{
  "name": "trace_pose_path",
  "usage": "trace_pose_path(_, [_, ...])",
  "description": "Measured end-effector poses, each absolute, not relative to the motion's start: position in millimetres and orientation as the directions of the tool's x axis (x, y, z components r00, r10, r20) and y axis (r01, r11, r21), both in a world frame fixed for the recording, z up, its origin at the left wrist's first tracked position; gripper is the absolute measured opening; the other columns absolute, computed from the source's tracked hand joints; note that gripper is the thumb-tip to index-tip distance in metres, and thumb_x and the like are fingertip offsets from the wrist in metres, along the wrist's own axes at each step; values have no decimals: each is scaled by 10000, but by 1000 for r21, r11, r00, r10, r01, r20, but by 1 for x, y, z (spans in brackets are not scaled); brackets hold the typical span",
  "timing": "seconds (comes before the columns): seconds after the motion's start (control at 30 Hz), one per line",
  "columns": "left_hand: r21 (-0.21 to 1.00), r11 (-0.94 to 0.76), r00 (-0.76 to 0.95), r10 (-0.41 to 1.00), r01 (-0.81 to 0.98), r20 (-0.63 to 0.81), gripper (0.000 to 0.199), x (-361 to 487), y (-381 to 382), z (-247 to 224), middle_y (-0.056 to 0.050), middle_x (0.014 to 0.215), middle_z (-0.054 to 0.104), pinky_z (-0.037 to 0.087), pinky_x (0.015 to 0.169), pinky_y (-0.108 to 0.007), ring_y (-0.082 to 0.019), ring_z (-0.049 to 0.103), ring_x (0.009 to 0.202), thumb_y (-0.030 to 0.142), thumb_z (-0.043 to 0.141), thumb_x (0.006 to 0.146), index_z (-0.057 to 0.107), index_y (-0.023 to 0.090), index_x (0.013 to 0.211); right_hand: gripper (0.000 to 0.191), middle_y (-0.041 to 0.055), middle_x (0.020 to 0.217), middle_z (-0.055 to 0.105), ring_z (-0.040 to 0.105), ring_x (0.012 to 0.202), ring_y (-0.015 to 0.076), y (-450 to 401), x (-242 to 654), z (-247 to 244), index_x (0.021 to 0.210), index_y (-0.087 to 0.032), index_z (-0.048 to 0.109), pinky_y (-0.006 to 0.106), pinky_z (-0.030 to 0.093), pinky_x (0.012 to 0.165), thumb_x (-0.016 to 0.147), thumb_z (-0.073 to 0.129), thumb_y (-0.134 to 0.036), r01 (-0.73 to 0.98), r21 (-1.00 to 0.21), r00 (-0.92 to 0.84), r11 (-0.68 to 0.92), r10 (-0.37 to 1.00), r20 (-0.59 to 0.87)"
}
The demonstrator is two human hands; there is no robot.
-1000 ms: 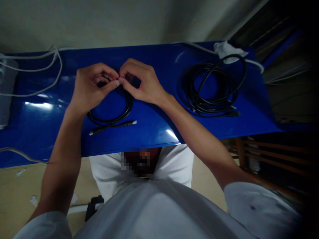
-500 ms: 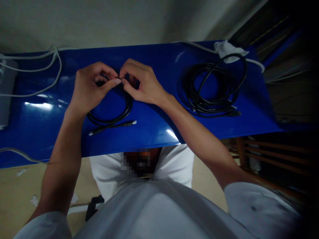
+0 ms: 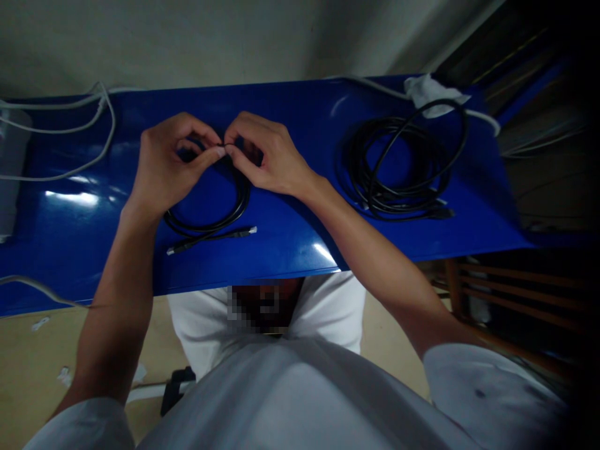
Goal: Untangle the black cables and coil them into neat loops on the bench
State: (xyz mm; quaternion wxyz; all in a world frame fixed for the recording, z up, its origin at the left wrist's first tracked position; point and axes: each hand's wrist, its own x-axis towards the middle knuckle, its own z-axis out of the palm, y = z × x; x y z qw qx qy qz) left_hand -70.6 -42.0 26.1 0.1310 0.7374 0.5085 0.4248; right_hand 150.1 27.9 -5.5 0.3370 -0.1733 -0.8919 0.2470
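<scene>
A coiled black cable point(image 3: 241, 203) lies on the blue table with its two plug ends crossing at the near side. My left hand point(image 3: 171, 159) is closed over the coil's far left part, thumb and index finger pinched together. Facing it, my right hand point(image 3: 265, 153) pinches at the same spot, the fingertips of both hands almost touching. Between them shows a bit of a thin black tie point(image 3: 224, 145), mostly covered by the fingers. The far side of the coil is hidden beneath my hands.
A larger bundle of black cables point(image 3: 403, 203) sits on the right of the blue table point(image 3: 300, 244), a crumpled white tissue point(image 3: 434, 92) behind it. To the left are white cords point(image 3: 114, 128) and a grey box point(image 3: 14, 169). A wall rises behind the table.
My hands stay at the same spot with fingertips pinched, shifting only very slightly. The cable coil has not moved.
</scene>
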Motion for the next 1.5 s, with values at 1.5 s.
trace_pose_path(1.5, [426, -537, 236, 779, 728, 581, 34, -66, -48, 34, -2, 1001, 833, 610, 939, -355, -192, 776, 978, 277, 824, 1047, 824, 261, 1017, 638, 55, 1021, 815, 693, 1153, 178, 40, 142, -14, 1035, -307, 758, 288, 493, 1003, 1087, 299, -748, 31, -643, -639, 765, 510, 576])
